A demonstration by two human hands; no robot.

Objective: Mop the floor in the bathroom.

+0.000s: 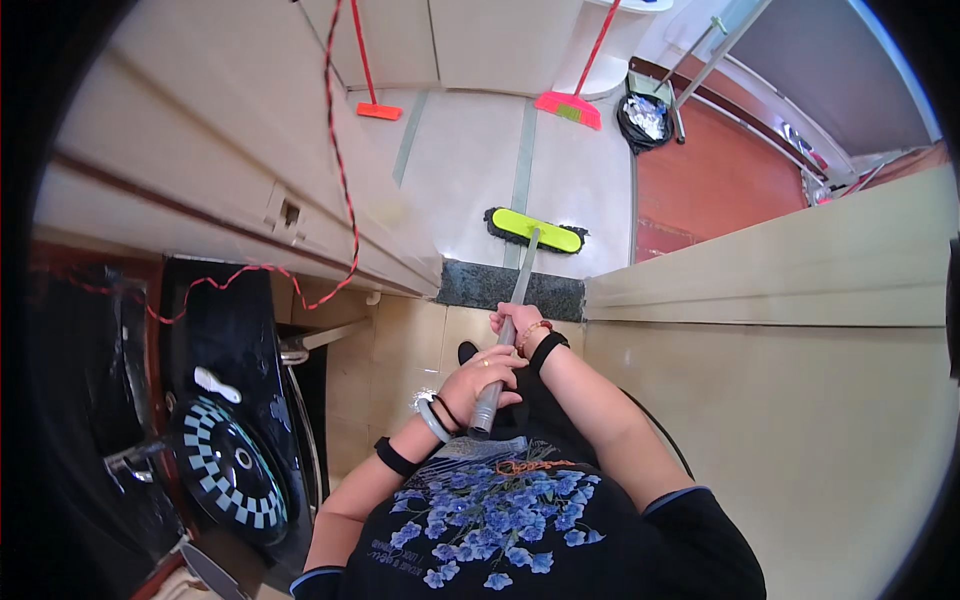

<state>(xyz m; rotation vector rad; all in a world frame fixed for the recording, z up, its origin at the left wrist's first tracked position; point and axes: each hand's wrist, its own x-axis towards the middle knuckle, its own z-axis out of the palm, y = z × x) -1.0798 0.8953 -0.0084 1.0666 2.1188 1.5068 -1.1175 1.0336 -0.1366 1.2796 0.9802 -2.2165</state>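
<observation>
A mop with a lime-green head (538,231) and a dark shaggy fringe rests on the grey floor just beyond a dark stone threshold (512,287). Its grey handle runs back toward my body, its open tube end near my shirt. Close to that end, my left hand (483,385) is wrapped round the handle, a ring and a pale bangle showing. Farther along, nearer the mop head, my right hand (521,328) also grips the handle. Part of the handle is covered by my fingers.
A black sink bowl (232,468) with a checkered rim and a white brush (217,385) are on my left. A red-black wire (343,180) hangs there. Beyond stand an orange broom (379,111), a pink broom (569,109) and a bag-lined dustpan (645,120). Door frames flank the threshold.
</observation>
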